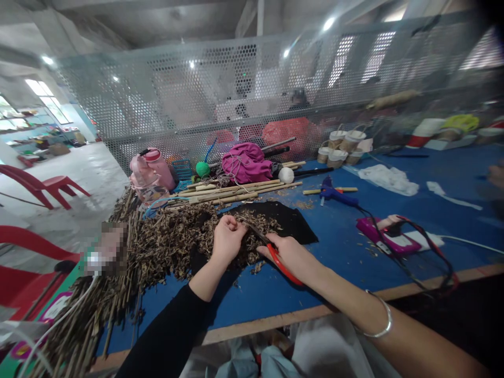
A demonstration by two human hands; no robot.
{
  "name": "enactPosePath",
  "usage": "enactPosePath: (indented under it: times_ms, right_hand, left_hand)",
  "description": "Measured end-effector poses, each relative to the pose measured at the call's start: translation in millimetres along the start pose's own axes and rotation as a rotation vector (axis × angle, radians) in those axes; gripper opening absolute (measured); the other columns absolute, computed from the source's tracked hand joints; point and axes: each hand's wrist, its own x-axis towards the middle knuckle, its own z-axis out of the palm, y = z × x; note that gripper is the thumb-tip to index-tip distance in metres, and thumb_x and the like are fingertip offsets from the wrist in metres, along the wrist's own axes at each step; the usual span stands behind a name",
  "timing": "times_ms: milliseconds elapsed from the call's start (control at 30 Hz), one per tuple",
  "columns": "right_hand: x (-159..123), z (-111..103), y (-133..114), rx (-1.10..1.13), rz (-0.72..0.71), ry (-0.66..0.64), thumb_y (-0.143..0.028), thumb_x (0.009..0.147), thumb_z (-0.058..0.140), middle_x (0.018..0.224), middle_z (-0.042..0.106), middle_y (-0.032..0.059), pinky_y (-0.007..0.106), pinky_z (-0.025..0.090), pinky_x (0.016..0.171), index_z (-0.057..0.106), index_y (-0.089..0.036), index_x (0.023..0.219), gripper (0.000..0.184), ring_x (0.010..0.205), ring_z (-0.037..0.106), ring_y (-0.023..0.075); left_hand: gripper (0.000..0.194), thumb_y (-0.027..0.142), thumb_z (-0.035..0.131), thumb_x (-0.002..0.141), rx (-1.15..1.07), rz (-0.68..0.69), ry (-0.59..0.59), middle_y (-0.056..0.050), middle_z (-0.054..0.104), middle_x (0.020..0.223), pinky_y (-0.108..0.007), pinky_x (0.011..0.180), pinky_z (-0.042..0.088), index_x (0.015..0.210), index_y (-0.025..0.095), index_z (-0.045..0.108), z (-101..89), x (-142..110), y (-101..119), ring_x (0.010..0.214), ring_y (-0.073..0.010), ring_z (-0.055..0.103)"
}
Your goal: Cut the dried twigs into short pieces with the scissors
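Red-handled scissors are in my right hand, with the blades pointing away to the upper left. Close to the blade tips, my left hand has its fingers pinched together; what lies between them is too small to make out. Both hands are over a heap of dried, curled brown plant pieces. Part of the heap lies on a black cloth on the blue tabletop. Long dry stems lie bundled at the left.
Behind the heap lie thin wooden sticks, a magenta bundle, a green ball and a pink jug. To the right are a blue glue gun, a purple power strip with cords, and small pots. A perforated metal screen stands behind.
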Motion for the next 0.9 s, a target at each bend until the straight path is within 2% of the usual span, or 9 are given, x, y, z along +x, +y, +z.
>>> enactPosePath:
  times_ms: [133,233,433,500,600,667,733,800,900]
  right_hand:
    - [4.3,-5.0,4.6,0.026,-0.049,0.014,-0.057,0.08,0.045,0.061,0.06,0.003,0.023,0.035,0.052,0.058,-0.02,0.076,0.04,0.055,0.054,0.0157]
    - [5.9,-19.9,7.5,0.002,-0.032,-0.031,-0.062,0.077,0.047,0.061,0.057,0.0004,0.023,0.034,0.051,0.056,-0.022,0.084,0.042,0.054,0.051,0.014]
    - [0.2,-49.3,15.3,0.141,-0.005,-0.171,-0.066,0.075,0.047,0.059,0.05,-0.0019,0.023,0.033,0.049,0.053,-0.021,0.083,0.046,0.051,0.044,0.0113]
    - [-0.3,-53.9,18.7,0.34,0.0,-0.216,-0.067,0.077,0.041,0.056,0.043,-0.0037,0.022,0.031,0.044,0.052,-0.02,0.082,0.048,0.047,0.038,0.0089]
    - [8.4,-60.4,23.6,0.613,0.142,-0.316,-0.072,0.076,0.035,0.053,0.036,-0.0059,0.019,0.026,0.037,0.05,-0.02,0.086,0.056,0.041,0.031,0.0063]
    - [21.3,-66.7,27.6,0.714,0.23,-0.424,-0.076,0.072,0.035,0.052,0.036,-0.006,0.019,0.026,0.035,0.05,-0.019,0.086,0.061,0.039,0.031,0.0058]
    - [36.7,-73.7,32.6,0.754,0.259,-0.515,-0.077,0.071,0.035,0.05,0.039,-0.005,0.019,0.029,0.033,0.052,-0.018,0.083,0.063,0.037,0.033,0.0059]
    - [50.2,-78.4,38.8,0.78,0.252,-0.559,-0.077,0.071,0.035,0.051,0.041,-0.0039,0.02,0.033,0.034,0.054,-0.017,0.081,0.064,0.037,0.035,0.0057]
    - [60.6,-76.6,49.6,0.879,0.195,-0.601,-0.076,0.074,0.031,0.053,0.043,-0.0042,0.018,0.035,0.035,0.053,-0.017,0.084,0.064,0.038,0.037,0.0055]
  left_hand:
    - [0.022,0.02,0.062,0.063,0.094,0.035,0.0,0.008,0.049,0.053,-0.017,0.048,0.028,0.068,0.019,0.04,-1.8,2.3,4.7,0.045,-0.0051,0.04]
    - [0.018,0.022,0.063,0.063,0.3,0.112,0.032,0.007,0.047,0.051,-0.018,0.047,0.027,0.064,0.018,0.045,-5.3,9.6,12.6,0.044,-0.0059,0.038]
    - [0.002,0.018,0.057,0.069,0.61,0.251,-0.001,0.0,0.061,0.068,-0.024,0.063,0.041,0.071,0.018,0.055,-19.3,17.9,28.8,0.063,-0.0125,0.055]
    - [0.01,0.018,0.05,0.075,0.68,0.311,-0.027,-0.003,0.064,0.079,-0.028,0.072,0.044,0.08,0.018,0.058,-26.1,12.0,33.2,0.073,-0.0149,0.058]
    - [0.029,0.031,0.055,0.076,0.803,0.4,-0.199,-0.01,0.061,0.109,-0.036,0.09,0.041,0.103,0.019,0.058,-33.7,-2.4,35.7,0.103,-0.0235,0.055]
    - [0.06,0.042,0.067,0.066,0.901,0.42,-0.319,-0.014,0.045,0.133,-0.045,0.102,0.029,0.119,0.019,0.051,-35.5,-9.6,32.9,0.126,-0.0323,0.035]
    - [0.081,0.046,0.073,0.058,0.967,0.386,-0.341,-0.016,0.031,0.143,-0.052,0.106,0.019,0.129,0.019,0.043,-35.1,-10.3,27.0,0.134,-0.0362,0.019]
    - [0.083,0.042,0.073,0.059,0.949,0.338,-0.309,-0.016,0.032,0.142,-0.05,0.107,0.021,0.132,0.018,0.04,-34.5,-4.0,20.4,0.133,-0.0344,0.024]
    - [0.071,0.034,0.075,0.058,0.806,0.263,-0.274,-0.014,0.053,0.127,-0.042,0.101,0.034,0.123,0.019,0.051,-34.7,11.6,14.6,0.117,-0.0303,0.048]
